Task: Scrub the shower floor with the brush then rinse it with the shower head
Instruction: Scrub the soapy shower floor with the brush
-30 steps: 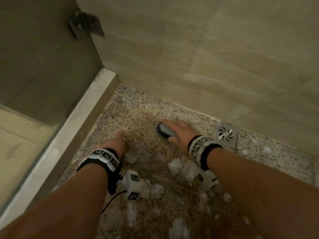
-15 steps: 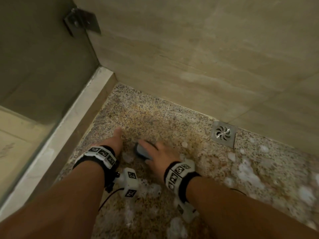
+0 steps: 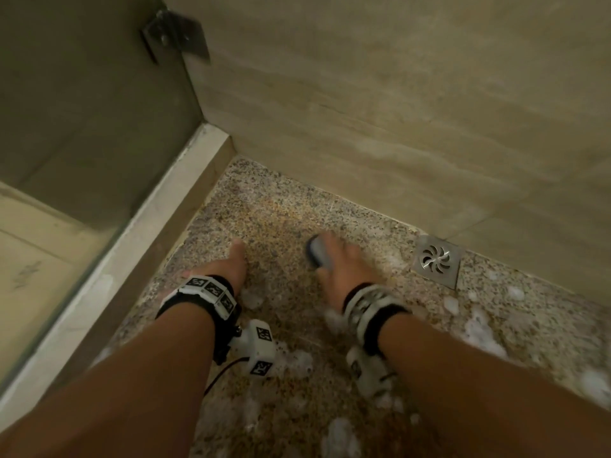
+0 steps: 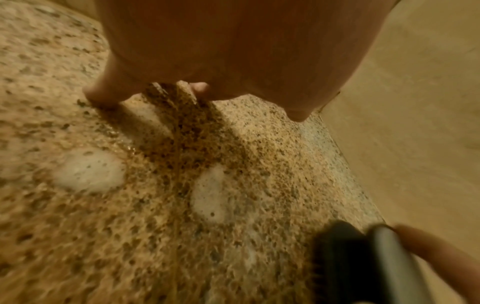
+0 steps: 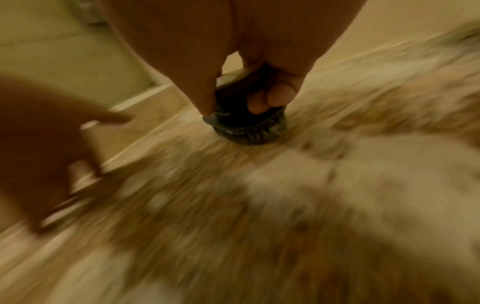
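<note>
The shower floor (image 3: 274, 223) is speckled granite, wet, with patches of white foam (image 3: 481, 328). My right hand (image 3: 340, 262) grips a dark scrub brush (image 3: 318, 252) and holds it bristles-down on the floor near the back wall; the right wrist view shows my fingers (image 5: 262, 98) curled round the brush (image 5: 246, 125). My left hand (image 3: 228, 266) lies flat on the floor to the left of the brush, fingers spread, with fingertips (image 4: 101, 94) pressing the stone. The brush (image 4: 363, 259) shows at the lower right of the left wrist view. No shower head is in view.
A square steel drain (image 3: 436, 259) sits in the floor at the foot of the beige tiled wall (image 3: 396, 110), right of the brush. A raised stone curb (image 3: 139, 246) and a glass panel with a metal bracket (image 3: 175, 34) bound the floor on the left.
My right hand has pushed the brush away from me, back toward the wall, after pulling it close half a second ago. The left hand has stayed planted on the floor.
</note>
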Demonstrator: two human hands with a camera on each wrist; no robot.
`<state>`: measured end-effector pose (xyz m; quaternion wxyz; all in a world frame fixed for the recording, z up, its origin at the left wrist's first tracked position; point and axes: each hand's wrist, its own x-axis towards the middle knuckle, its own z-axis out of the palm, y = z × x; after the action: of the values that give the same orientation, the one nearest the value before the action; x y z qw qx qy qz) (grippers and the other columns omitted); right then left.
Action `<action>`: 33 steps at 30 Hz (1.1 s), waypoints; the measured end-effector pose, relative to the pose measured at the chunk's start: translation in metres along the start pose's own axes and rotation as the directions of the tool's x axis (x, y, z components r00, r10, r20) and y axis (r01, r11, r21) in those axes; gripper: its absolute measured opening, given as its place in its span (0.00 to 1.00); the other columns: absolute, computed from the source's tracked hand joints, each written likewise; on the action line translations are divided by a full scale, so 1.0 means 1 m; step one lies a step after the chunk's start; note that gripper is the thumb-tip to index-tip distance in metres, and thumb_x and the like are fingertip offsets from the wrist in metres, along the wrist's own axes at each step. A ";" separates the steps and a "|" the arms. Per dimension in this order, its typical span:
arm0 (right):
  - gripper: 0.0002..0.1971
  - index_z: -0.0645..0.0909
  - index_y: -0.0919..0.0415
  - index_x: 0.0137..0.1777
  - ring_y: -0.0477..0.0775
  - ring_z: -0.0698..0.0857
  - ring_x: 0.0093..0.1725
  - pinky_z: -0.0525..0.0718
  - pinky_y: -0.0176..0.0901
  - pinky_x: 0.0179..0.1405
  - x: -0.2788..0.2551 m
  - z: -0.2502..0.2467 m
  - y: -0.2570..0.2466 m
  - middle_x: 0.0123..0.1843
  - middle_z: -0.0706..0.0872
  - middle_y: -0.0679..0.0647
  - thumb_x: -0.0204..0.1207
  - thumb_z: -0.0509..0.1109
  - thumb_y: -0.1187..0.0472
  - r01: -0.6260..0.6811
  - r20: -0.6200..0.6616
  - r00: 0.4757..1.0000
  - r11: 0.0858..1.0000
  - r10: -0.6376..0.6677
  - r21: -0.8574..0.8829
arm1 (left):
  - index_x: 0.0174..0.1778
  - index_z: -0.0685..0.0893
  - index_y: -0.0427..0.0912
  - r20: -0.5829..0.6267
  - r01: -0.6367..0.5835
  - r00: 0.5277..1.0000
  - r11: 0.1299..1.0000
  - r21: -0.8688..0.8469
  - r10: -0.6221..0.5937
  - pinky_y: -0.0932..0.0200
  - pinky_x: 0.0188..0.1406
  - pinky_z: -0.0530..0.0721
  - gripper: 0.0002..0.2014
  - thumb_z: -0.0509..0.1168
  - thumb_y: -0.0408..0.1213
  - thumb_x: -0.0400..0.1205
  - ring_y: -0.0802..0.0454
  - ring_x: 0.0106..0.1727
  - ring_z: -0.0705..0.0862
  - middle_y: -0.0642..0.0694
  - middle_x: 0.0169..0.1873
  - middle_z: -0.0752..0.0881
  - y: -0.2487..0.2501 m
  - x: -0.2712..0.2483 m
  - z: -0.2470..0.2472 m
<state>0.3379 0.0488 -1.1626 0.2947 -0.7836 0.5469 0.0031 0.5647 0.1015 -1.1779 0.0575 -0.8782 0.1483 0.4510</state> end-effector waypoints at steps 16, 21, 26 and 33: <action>0.28 0.56 0.41 0.85 0.53 0.79 0.42 0.78 0.39 0.39 0.033 -0.039 0.017 0.77 0.69 0.65 0.88 0.60 0.58 -0.318 -0.079 0.942 0.943 0.326 0.098 | 0.89 0.53 0.43 -0.093 0.023 0.995 0.983 -0.184 -0.041 0.31 0.84 0.56 0.71 0.31 0.90 0.56 0.29 0.86 0.56 0.34 0.88 0.51 -0.019 0.025 0.010; 0.34 0.46 0.31 0.85 0.65 0.83 0.56 0.83 0.47 0.50 -0.013 0.042 -0.041 0.80 0.66 0.62 0.88 0.61 0.52 0.188 0.167 0.971 0.976 -0.169 -0.106 | 0.89 0.45 0.47 -0.146 0.098 0.978 0.944 -0.314 -0.150 0.32 0.85 0.47 0.49 0.46 0.76 0.79 0.29 0.88 0.44 0.33 0.88 0.42 -0.022 -0.020 0.008; 0.34 0.42 0.30 0.87 0.61 0.79 0.49 0.78 0.46 0.43 -0.006 0.027 -0.020 0.76 0.67 0.58 0.90 0.59 0.49 0.292 0.287 0.931 0.933 -0.227 -0.210 | 0.84 0.63 0.41 -0.175 0.089 0.977 0.982 -0.169 -0.119 0.24 0.77 0.66 0.34 0.54 0.56 0.85 0.18 0.78 0.66 0.23 0.79 0.67 -0.053 0.004 0.018; 0.32 0.47 0.36 0.88 0.66 0.84 0.55 0.83 0.49 0.43 0.062 -0.027 0.011 0.82 0.62 0.66 0.90 0.59 0.55 -0.285 -0.019 0.959 0.958 0.284 -0.043 | 0.84 0.62 0.35 -0.177 0.067 0.978 0.965 -0.254 -0.114 0.31 0.79 0.67 0.38 0.47 0.61 0.86 0.23 0.79 0.68 0.24 0.80 0.67 -0.081 0.023 0.016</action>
<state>0.3449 -0.0197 -1.1660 0.2699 -0.7032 0.6556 0.0530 0.5902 0.1771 -1.2087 -0.0459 -0.9234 0.0556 0.3770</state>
